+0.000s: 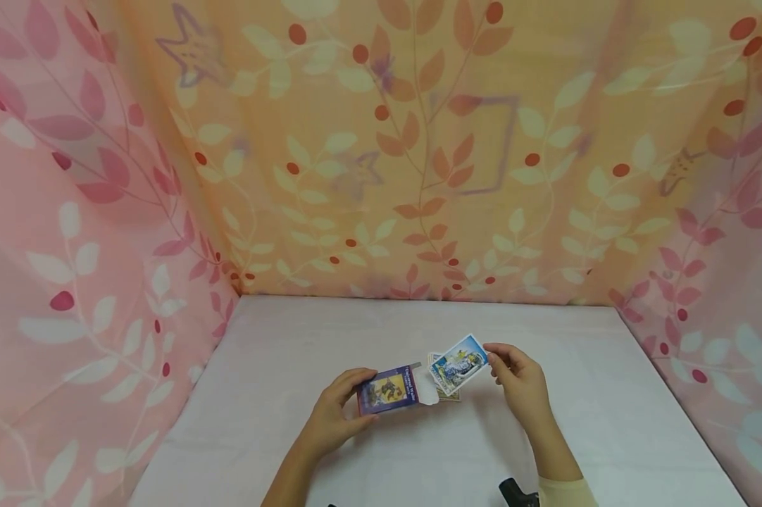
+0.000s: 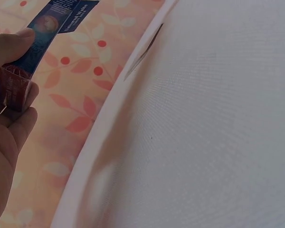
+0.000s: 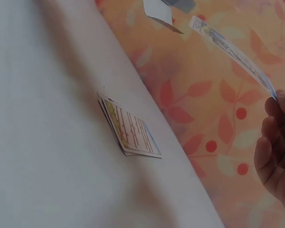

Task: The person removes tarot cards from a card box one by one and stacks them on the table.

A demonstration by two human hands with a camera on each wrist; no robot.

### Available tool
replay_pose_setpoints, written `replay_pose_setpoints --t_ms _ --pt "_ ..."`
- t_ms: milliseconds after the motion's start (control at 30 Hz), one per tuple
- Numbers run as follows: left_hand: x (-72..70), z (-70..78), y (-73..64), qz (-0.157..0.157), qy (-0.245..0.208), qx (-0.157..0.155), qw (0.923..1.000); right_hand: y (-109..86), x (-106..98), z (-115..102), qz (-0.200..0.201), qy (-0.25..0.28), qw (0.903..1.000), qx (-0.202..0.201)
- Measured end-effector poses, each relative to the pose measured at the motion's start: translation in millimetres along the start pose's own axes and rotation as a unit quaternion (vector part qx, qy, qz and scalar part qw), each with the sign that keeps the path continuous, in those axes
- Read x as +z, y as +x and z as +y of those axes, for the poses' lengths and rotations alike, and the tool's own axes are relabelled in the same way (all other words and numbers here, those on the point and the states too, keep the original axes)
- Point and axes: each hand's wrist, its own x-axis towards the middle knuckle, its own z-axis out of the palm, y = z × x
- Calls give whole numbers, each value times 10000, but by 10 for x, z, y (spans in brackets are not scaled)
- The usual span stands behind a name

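Observation:
My left hand (image 1: 333, 415) grips a blue and red tarot card box (image 1: 386, 391) between thumb and fingers, above the table. The box's white end flap (image 1: 427, 386) hangs out on the right. Just right of that end, my right hand (image 1: 522, 386) pinches one tarot card (image 1: 460, 365) by its edge, picture side showing in the head view. Seen from the right wrist, this card bends slightly. On the table below lies a small, uneven stack of cards (image 3: 133, 129), the top one face up; in the head view the pinched card partly covers it.
A white cloth covers the table (image 1: 279, 338). Leaf-patterned curtains enclose it, orange at the back (image 1: 330, 211) and pink on the left (image 1: 102, 282) and right. A black object (image 1: 517, 493) shows beside the right sleeve at the bottom of the head view.

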Motion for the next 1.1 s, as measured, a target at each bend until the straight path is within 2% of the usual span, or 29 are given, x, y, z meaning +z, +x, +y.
replay_pose_setpoints --t_ms 233,367,867,1100 --pt "-9 -14 -11 -12 -130 -56 9999 155 -53 39 -145 -400 9991 -54" --pt "-9 -19 -14 -9 -152 -85 9998 244 -30 122 -295 -459 9985 -39" --pt "-1 -4 -7 11 -105 42 9999 586 165 419 -1294 -551 9898 210" --pt "1 -16 -6 -26 -152 -145 9998 712 230 479 -1688 -469 9840 328"
